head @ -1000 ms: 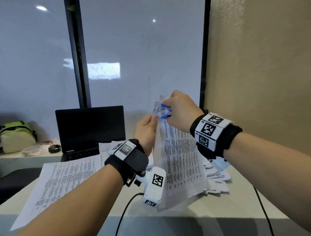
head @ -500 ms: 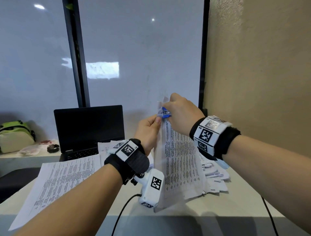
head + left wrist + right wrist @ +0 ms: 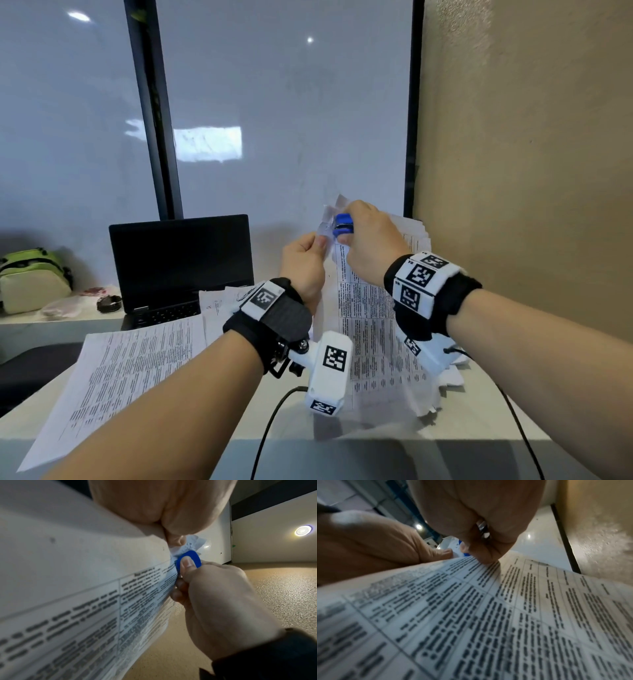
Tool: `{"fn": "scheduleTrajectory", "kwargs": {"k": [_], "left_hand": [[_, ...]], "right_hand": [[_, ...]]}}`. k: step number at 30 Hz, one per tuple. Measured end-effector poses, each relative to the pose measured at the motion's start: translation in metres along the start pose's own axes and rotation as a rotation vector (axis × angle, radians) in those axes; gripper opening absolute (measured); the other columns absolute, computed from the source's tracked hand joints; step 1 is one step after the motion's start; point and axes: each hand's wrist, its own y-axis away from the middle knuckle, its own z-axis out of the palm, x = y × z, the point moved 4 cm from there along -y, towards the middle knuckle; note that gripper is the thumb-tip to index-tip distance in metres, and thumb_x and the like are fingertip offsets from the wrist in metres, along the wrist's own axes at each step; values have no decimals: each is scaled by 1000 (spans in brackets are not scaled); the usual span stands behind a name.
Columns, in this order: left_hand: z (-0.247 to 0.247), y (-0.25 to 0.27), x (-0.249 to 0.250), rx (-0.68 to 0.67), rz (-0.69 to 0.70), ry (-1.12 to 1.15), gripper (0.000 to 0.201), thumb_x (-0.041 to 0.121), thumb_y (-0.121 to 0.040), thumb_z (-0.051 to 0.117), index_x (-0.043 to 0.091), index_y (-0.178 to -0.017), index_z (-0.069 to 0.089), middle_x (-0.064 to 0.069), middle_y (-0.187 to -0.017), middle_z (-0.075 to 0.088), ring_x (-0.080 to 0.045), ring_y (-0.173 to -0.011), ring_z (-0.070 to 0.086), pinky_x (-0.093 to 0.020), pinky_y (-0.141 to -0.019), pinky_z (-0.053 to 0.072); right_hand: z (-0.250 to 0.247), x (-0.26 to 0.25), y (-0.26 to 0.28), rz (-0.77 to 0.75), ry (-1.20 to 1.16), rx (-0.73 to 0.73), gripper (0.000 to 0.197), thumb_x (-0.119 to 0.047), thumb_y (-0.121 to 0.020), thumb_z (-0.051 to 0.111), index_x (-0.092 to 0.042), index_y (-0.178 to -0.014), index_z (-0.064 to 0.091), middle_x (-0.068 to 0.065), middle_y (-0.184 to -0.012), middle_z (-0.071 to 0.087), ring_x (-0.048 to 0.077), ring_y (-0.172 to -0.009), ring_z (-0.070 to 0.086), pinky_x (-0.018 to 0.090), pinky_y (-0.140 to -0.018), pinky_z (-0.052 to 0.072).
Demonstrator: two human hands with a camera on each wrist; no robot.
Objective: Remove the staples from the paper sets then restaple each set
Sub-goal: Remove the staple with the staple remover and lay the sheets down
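A printed paper set (image 3: 368, 318) is held upright above the desk (image 3: 479, 411), its top corner pinched by the left hand (image 3: 303, 263). A blue staple remover (image 3: 342, 224) is squeezed onto that crumpled corner by the right hand (image 3: 371, 245). Removal appears underway; restapling remains, and no stapler is visible.

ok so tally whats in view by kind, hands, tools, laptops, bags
hands: 2, left hand and right hand
blue plastic staple remover: 1
black laptop: 1
green and cream bag: 1
total: 5
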Motion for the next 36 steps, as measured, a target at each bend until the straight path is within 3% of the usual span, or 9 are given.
{"fn": "scheduleTrajectory", "kwargs": {"k": [4, 8, 13, 18, 22, 24, 29, 32, 36], "left_hand": [[-2, 2, -7, 5, -32, 2, 30, 11, -102, 42, 13, -87, 67, -16, -94, 61, -23, -86, 51, -36, -82, 42], [-2, 3, -14, 8, -85, 9, 31, 8, -102, 42, 9, -83, 65, -20, -90, 58, -28, -83, 49, -40, -79, 40], [6, 4, -18, -5, -119, 19, 32, 7, -103, 40, 7, -80, 62, -16, -80, 59, -25, -71, 53, -35, -69, 45], [17, 6, -23, -37, -157, 16, 31, 6, -102, 40, 6, -76, 57, -11, -68, 56, -21, -57, 52, -28, -56, 44], [24, 7, -32, -36, -178, -15, 28, 8, -101, 43, 4, -78, 57, -16, -73, 54, -27, -67, 49, -36, -66, 42], [27, 8, -35, -48, -192, -20, 28, 8, -101, 43, 4, -78, 58, -16, -74, 54, -26, -69, 50, -39, -69, 42], [26, 4, -51, -3, -221, -60, 30, 7, -100, 42, 6, -72, 56, -13, -70, 53, -25, -69, 51, -38, -67, 43], [29, 4, -55, -6, -222, -98, 33, 8, -100, 44, 7, -71, 60, -10, -66, 60, -23, -66, 56, -34, -67, 48], [41, 3, -58, 11, -139, -249, 39, 8, -99, 47, 12, -60, 49, 3, -52, 40, -12, -49, 34, -22, -50, 29]], "right_hand": [[4, 10, 3, 67, -167, -4, 29, 0, -89, 58, -10, -116, 53, -2, -101, 49, 6, -78, 48, 0, -56, 35], [10, 20, 5, 136, -244, 0, 21, -11, -93, 57, -12, -114, 57, 5, -102, 58, 16, -84, 53, 21, -63, 39], [9, 32, 6, 172, -285, 12, 21, -11, -92, 59, -17, -112, 61, 1, -95, 58, 17, -83, 55, 24, -69, 41], [4, 48, 12, 214, -340, -21, 20, -14, -92, 62, -18, -111, 64, -5, -82, 55, 19, -76, 58, 40, -76, 56], [2, 60, 18, 227, -346, -48, 19, -15, -94, 59, -21, -111, 62, 0, -86, 57, 13, -61, 55, 21, -47, 47], [2, 64, 21, 244, -375, -69, 16, -14, -94, 58, -21, -109, 61, 2, -84, 56, 13, -55, 54, 18, -40, 42], [-2, 77, 18, 327, -613, -42, 9, -9, -96, 54, -13, -94, 61, 10, -75, 49, 16, -45, 46, 28, -50, 47], [2, 89, 18, 353, -538, -86, 6, -10, -95, 56, -15, -95, 60, 7, -78, 51, 15, -47, 50, 26, -50, 51], [12, 123, 28, 435, -458, -122, 8, -11, -95, 56, -8, -99, 63, 7, -76, 52, 17, -50, 52, 36, -61, 55]]}}
